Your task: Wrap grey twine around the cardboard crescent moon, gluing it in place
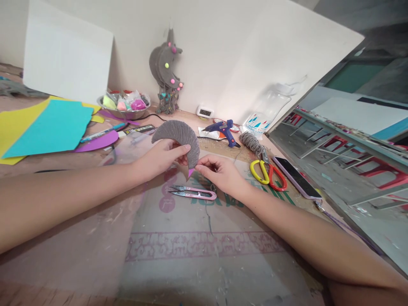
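Note:
A crescent wrapped in grey yarn [178, 131] is held up over the table, its purple tip [191, 172] bare at the lower end. My left hand [168, 154] is closed round the inner curve, thumb on the front face. With thumb and forefinger pinched, my right hand [221, 172] is at the lower end beside the purple tip; the strand there is too fine to make out clearly. Pink-handled thread snips [194, 193] lie just below both hands on the clear sheet.
Behind stand a blue glue gun [225, 131], a grey yarn bundle [253, 143] and a small clock [205, 111]. Scissors [269, 172] and a phone [297, 176] lie right. Coloured sheets [52, 127] and a bowl [124, 112] are left. A decorated moon [165, 63] hangs on the wall.

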The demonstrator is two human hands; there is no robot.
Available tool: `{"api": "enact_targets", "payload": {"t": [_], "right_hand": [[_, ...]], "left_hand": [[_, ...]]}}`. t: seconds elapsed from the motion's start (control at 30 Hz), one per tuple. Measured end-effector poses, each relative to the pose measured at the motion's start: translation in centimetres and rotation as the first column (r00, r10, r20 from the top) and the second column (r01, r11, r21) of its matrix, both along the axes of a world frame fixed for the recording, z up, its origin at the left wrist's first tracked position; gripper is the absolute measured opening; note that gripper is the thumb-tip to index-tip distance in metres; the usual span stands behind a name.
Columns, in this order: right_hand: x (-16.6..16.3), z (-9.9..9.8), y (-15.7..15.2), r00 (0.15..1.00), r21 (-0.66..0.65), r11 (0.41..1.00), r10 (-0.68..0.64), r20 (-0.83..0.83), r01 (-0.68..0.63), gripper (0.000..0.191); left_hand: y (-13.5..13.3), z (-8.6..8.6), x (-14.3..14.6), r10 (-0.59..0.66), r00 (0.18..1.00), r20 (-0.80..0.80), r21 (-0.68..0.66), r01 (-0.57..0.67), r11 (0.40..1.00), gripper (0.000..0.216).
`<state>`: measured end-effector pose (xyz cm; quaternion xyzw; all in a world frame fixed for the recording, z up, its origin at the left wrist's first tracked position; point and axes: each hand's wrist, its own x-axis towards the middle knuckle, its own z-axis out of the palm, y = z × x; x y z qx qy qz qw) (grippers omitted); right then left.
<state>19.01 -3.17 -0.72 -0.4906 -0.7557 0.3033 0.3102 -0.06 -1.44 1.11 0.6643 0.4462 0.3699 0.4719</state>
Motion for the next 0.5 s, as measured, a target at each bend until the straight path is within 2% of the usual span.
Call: {"api": "enact_targets", "payload": {"t": [0.17, 0.37, 0.5], "right_hand": [[0.11, -0.01, 0.08, 1.000, 0.010, 1.000, 0.010, 0.008, -0.010, 0.023], [0.41, 0.12, 0.35, 0.996, 0.074, 0.993, 0.091, 0.007, -0.092, 0.021], [0.42, 0.13, 0.45, 0.998, 0.125, 0.990, 0.063, 0.012, -0.064, 0.020]], "left_hand": [[-0.09, 0.04, 0.04, 0.003, 1.000, 0.011, -0.012, -0.003, 1.000, 0.032], [0.03, -0.15, 0.02, 0.020, 1.000, 0.024, 0.007, -0.020, 1.000, 0.032], [0.11, -0.15, -0.09, 0.013, 1.000, -0.023, 0.035, -0.012, 0.999, 0.033]]}}
